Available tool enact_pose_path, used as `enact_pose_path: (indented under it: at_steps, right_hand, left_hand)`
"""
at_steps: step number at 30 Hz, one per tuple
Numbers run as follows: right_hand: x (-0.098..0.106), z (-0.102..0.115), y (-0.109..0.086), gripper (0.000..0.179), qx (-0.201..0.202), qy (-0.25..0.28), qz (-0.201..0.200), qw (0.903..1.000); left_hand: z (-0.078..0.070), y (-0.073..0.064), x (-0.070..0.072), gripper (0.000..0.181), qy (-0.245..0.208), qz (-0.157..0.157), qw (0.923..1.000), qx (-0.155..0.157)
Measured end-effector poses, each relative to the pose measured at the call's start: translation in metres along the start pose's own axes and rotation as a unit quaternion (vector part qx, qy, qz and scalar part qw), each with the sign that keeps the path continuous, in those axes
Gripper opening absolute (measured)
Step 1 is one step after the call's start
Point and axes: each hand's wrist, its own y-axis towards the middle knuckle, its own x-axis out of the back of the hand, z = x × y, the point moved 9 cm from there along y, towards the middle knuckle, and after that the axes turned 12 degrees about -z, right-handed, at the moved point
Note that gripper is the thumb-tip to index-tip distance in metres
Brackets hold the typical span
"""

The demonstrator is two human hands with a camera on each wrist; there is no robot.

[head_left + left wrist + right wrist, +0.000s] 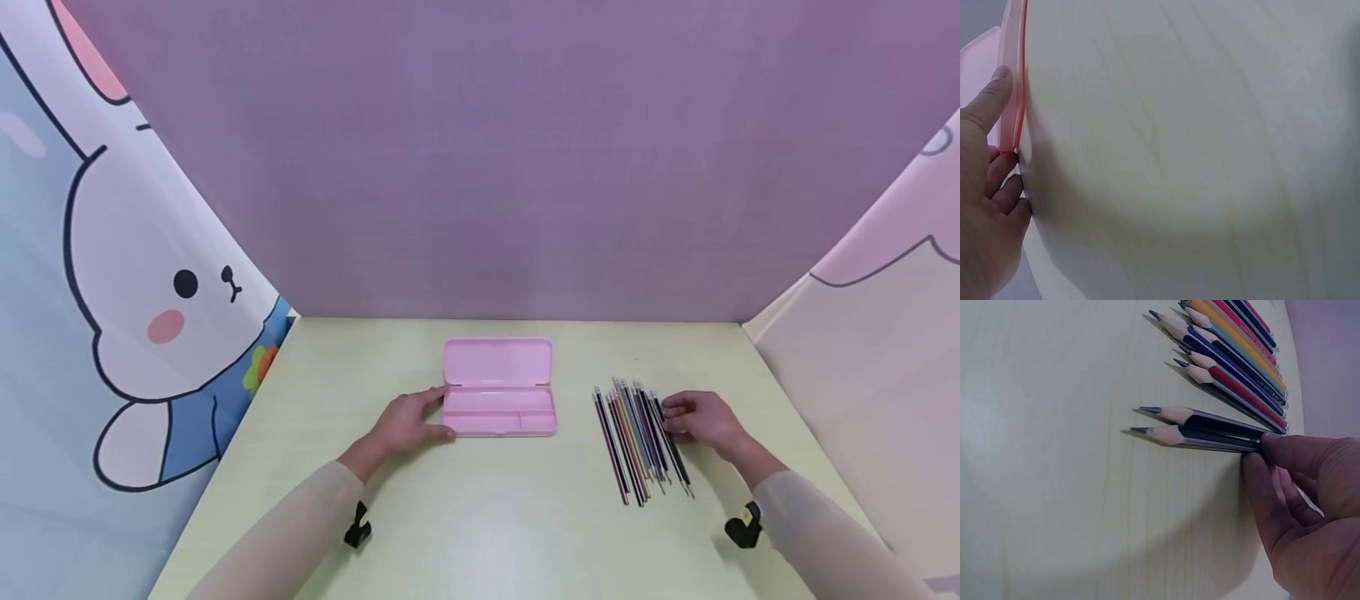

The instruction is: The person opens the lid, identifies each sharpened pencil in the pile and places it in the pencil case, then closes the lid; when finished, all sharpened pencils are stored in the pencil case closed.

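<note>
A pink pencil case (498,362) lies with its lid tipped back, its long and short compartments bare. At its left end my left hand (405,422) grips the case, thumb along the front wall and fingers around the corner; the left wrist view shows the thumb (994,94) against the pink side. To the right, several pencils (628,442) lie side by side, sharpened tips towards me. My right hand (703,418) pinches the two rightmost dark pencils (1216,432) between thumb and forefinger, nearer their far ends.
Both things are on a pale wood-grain table (480,517). A purple panel (510,167) rises behind its back edge. Printed cloth stands on both sides, with a rabbit picture (142,292) at the left. Dark straps hang under both sleeves.
</note>
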Motion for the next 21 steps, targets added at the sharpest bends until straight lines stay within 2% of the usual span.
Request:
enact_pose_path:
  at_steps: [8,17,21]
  right_hand:
    - [0.0035,0.0011,0.0050,0.047,-0.004,-0.076,-0.028,0.9967]
    - [0.0043,0.0029,0.0044,0.042,-0.031,-0.105,-0.040,0.9932]
    - [0.0061,0.0066,0.0060,0.041,-0.029,-0.090,-0.039,0.9947]
  left_hand:
    - [-0.0004,0.0003,0.0001,0.095,0.000,-0.004,1.0000,-0.009]
    - [0.0001,-0.0013,-0.0006,0.094,0.000,-0.007,0.9999,-0.008]
    - [0.0000,-0.0011,0.0001,0.094,0.003,-0.008,0.9999,-0.009]
